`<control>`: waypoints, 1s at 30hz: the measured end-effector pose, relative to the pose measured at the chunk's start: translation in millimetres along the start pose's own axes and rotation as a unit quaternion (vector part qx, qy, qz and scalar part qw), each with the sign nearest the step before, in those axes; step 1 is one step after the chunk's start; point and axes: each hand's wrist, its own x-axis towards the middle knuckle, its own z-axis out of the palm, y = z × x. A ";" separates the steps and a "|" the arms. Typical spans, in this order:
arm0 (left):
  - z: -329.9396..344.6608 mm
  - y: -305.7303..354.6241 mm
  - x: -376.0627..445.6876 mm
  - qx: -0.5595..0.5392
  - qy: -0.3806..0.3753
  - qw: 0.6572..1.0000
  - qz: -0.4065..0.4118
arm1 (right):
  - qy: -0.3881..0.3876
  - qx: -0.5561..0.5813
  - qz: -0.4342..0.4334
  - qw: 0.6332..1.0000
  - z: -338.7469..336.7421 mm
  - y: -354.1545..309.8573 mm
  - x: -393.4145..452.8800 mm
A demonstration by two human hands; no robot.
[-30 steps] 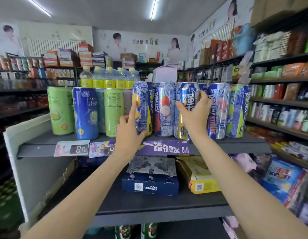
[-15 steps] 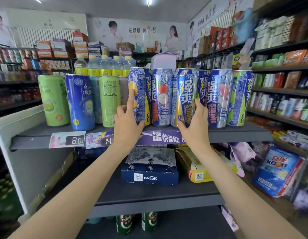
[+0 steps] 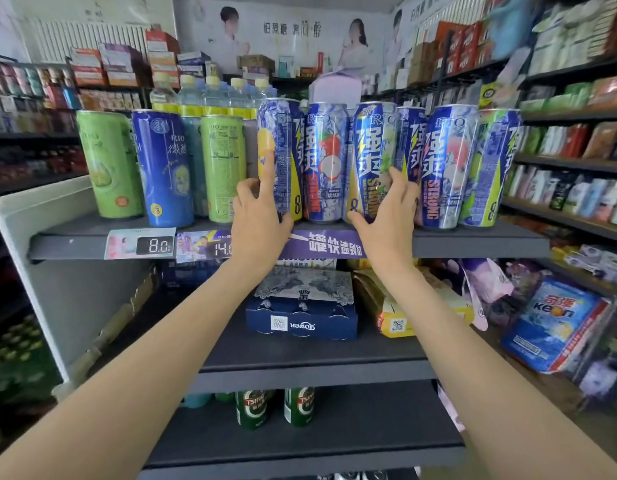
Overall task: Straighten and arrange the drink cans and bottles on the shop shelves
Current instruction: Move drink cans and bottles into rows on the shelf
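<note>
A row of tall drink cans stands on the dark top shelf (image 3: 473, 242). From the left: a green can (image 3: 108, 164), a blue can (image 3: 161, 168), a second green can (image 3: 222, 168), then several blue "Strong" cans. My left hand (image 3: 262, 216) grips the lemon can (image 3: 283, 133) near its base, index finger straight up its front and thumb round the right side. My right hand (image 3: 386, 216) grips the blue-and-yellow can (image 3: 371, 140) low down. The lychee can (image 3: 326, 161) stands between them. Yellow-labelled bottles (image 3: 189, 95) stand behind.
Peach (image 3: 445, 161) and lime (image 3: 490, 161) cans stand right of my right hand. Price tags (image 3: 154, 244) hang on the shelf edge. Below lie a blue can pack (image 3: 300, 320) and a yellow box (image 3: 393, 317); green beer cans (image 3: 253, 407) stand lower. Stocked shelves run along the right.
My right hand has slid from the upper part of the blue-and-yellow can to its base, and the can's label now faces front. My left hand stays on the lemon can.
</note>
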 end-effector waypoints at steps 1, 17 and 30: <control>-0.7 -0.3 -1.7 -0.003 0.000 1.000 0.005 | -0.001 0.011 -0.005 1.000 -3.2 0.3 -1.6; 64.5 -118.2 -117.2 -0.169 -0.254 0.917 -0.256 | -0.285 0.012 0.140 0.948 45.7 94.3 -122.2; 46.3 -102.5 -116.8 -0.332 -0.129 0.892 -0.278 | -0.160 0.117 0.251 0.947 41.4 69.5 -128.4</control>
